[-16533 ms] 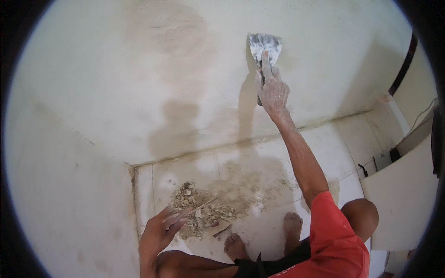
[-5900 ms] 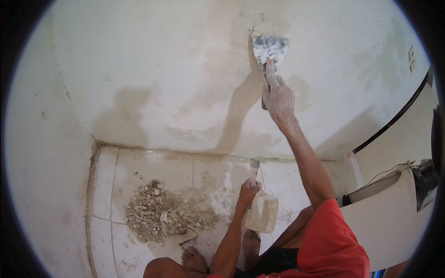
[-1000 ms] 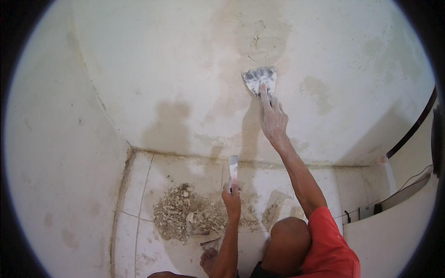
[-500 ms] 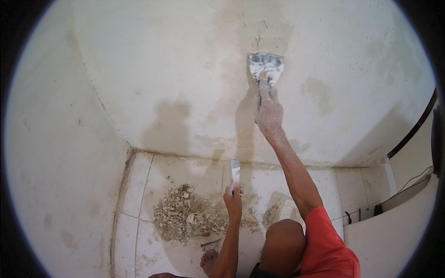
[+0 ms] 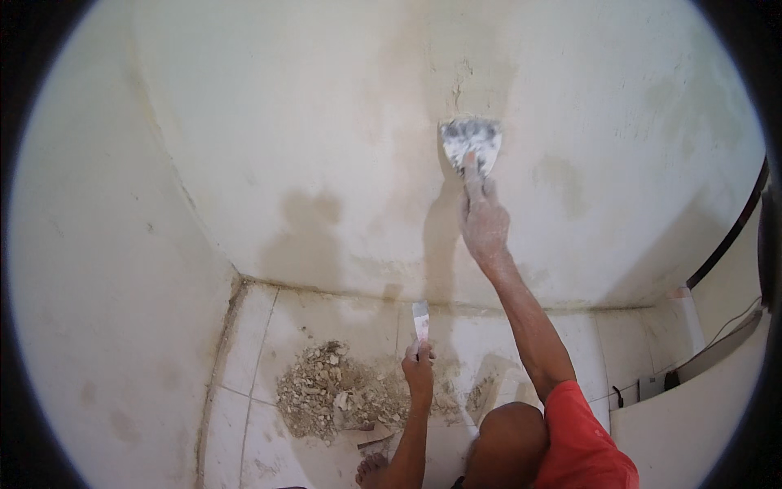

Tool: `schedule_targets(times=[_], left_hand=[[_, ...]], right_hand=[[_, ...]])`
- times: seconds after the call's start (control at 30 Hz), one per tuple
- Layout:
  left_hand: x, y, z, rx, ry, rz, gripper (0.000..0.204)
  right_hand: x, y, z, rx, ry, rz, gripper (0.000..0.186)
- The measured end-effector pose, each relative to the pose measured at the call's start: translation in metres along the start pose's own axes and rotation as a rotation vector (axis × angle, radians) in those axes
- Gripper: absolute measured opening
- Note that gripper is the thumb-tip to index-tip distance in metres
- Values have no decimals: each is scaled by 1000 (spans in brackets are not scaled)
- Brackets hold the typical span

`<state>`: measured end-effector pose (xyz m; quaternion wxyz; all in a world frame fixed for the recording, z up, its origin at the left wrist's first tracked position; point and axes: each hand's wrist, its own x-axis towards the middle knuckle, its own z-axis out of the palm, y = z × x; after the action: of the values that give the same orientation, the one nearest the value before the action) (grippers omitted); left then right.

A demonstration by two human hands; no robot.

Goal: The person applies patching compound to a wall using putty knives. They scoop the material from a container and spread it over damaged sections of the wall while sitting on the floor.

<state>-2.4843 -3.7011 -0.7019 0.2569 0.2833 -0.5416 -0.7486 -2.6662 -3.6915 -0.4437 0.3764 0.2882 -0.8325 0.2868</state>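
Observation:
My right hand is stretched out to the wall, closed round the handle of a wide putty knife. One finger lies along the back of its blade, which is smeared white and grey and rests against the plaster. Below the blade's line runs a darker damp-looking streak, with rough marks just above the blade. Low in the middle, my left hand grips a narrow putty knife, its blade pointing up, apart from the wall. White dust coats my right hand.
A heap of broken plaster rubble lies on the white floor tiles to the left of my left hand. My bare foot is beside it. Another wall rises at the left; a low white ledge with a cable stands at the right.
My right hand and the wide putty knife sit lower in the picture. The whole scene has shifted slightly down and right, and my left hand keeps its hold.

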Motion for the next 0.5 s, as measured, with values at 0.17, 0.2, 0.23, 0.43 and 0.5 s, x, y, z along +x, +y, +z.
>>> schedule_targets(times=[0.17,0.2,0.23,0.43,0.5], left_hand=[[-2,1,7,-23,-7,-36,26],[1,-1,2,-22,-9,39,26],[4,-3,-2,-20,-12,114,26],[-6,-9,17,-94,1,55,28],[-6,-12,24,-93,-6,52,28]], right_hand=[[-86,32,15,-113,-329,-18,71],[-99,26,6,-103,-329,-24,71],[-110,21,-5,-123,-437,36,70],[-85,30,-69,-34,-369,81,66],[-63,24,-87,12,-338,79,66]])
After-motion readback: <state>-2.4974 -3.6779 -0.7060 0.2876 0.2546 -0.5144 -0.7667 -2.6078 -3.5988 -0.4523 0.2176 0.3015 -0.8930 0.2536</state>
